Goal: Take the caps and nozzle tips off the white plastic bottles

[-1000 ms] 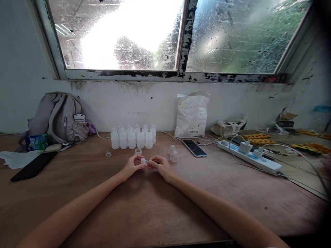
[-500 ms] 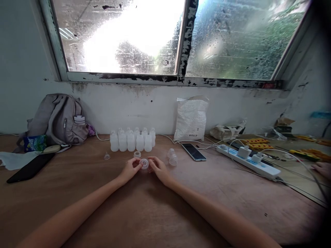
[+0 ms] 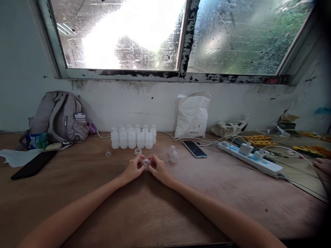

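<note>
Rain-streaked window above a scuffed white wall; below it a brown wooden table (image 3: 144, 213) carries everything.

Both forearms reach in from the near edge and meet at mid-table. Left hand (image 3: 133, 169) and right hand (image 3: 159, 168) close on one small clear plastic cap (image 3: 146, 163), fingers of each hand pinching its rim from opposite sides, thumbs tucked near it. Cap sits between the fingertips, low over the table or resting on it; cannot tell which.

Risks, as judged:
- The cap is small, smooth and see-through. A pinch that is uneven could flip it out of the fingertips, and it would roll on the bare wood toward the near edge.
- Pressing hard with both hands on thin plastic may deform or crack a snap-fit part.
- A loose ring (image 3: 138, 151) lies just beyond the hands, and a clear nipple-shaped piece (image 3: 108, 153) lies to the left. A sweep of the wrist could scatter them.
- The cluster of small white bottles (image 3: 133, 137) stands upright, packed close, behind the ring. One knock could topple several.

Look of the cap: round, translucent, with a pale centre and a glossy rim; fine detail too small to read.

Around: two clear domed covers (image 3: 173, 154) right of the hands, a smartphone (image 3: 194, 148) face up, a white power strip (image 3: 249, 157) with plugs and cords, a white plastic bag (image 3: 192, 115) against the wall, a grey backpack (image 3: 58, 116) far left, and a dark tablet (image 3: 33, 164) near it. Another person's hand (image 3: 323, 165) shows at the right edge.
</note>
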The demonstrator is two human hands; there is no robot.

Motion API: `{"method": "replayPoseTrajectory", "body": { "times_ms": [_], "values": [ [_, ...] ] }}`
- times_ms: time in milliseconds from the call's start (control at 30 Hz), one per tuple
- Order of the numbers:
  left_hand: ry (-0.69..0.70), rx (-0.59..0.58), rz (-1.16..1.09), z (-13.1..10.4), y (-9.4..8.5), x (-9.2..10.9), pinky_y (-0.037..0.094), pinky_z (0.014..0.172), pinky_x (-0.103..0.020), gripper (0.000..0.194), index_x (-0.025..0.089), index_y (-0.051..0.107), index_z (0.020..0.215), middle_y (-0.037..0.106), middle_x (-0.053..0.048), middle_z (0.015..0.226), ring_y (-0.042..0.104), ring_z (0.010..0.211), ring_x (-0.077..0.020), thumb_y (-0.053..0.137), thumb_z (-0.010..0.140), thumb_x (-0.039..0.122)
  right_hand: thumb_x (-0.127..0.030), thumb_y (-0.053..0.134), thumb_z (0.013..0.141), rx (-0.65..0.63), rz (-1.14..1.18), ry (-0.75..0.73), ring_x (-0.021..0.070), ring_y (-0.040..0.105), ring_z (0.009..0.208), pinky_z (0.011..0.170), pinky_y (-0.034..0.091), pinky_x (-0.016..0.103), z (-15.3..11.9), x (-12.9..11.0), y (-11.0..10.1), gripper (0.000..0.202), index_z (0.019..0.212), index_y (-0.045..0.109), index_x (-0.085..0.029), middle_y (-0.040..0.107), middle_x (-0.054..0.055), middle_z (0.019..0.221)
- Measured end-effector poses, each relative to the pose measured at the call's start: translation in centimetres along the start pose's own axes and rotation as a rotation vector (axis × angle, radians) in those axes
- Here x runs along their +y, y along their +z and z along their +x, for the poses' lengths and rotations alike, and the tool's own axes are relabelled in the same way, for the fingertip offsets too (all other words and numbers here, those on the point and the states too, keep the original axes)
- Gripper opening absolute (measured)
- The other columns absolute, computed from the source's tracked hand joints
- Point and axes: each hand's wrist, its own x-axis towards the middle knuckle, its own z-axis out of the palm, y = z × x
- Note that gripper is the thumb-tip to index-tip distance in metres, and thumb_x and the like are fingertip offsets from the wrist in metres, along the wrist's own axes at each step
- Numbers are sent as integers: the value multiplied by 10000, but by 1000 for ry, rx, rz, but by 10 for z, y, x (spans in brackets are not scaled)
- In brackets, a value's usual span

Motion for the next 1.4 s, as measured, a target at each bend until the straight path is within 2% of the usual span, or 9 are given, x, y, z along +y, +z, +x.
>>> {"method": "replayPoseTrajectory", "body": {
  "times_ms": [233,500,833,1133,1300,1400],
  "values": [
    [-10,33,98,1,0,4,369,527,-206,201,192,483,891,517,48,574,469,503,-98,479,690,195,-136,457,667,40,-16,39,95,429,510,516,335,201,1,-2,5,242,898,425,-201,436,-64,569],
    [-15,29,82,0,-1,5,377,558,-208,165,185,486,887,551,27,622,511,559,-107,436,730,190,-169,446,702,43,-4,27,90,410,503,509,318,197,2,-6,3,114,811,474,-183,430,-57,548],
    [-7,16,125,-2,-1,6,360,526,-198,131,186,494,855,535,45,548,488,488,-96,441,738,213,-201,443,721,51,-69,46,84,406,486,493,296,193,0,-6,3,41,751,465,-185,417,-60,526],
    [-2,60,165,-2,-2,7,358,508,-200,158,185,513,866,523,53,521,486,472,-98,466,717,207,-202,441,721,45,-54,33,88,413,486,493,311,195,1,-5,3,78,786,478,-184,438,-53,536],
    [14,60,121,-3,-2,9,395,559,-200,205,184,493,905,564,26,614,528,547,-102,486,701,190,-153,458,675,36,-49,31,92,435,511,503,330,191,0,-6,2,175,847,471,-189,468,-49,576],
    [17,58,152,-4,-1,8,383,539,-195,194,187,492,893,540,34,596,506,527,-97,483,699,182,-154,458,675,29,-72,38,91,436,506,499,329,190,0,-4,4,193,863,459,-196,471,-53,573]
  ]
}}
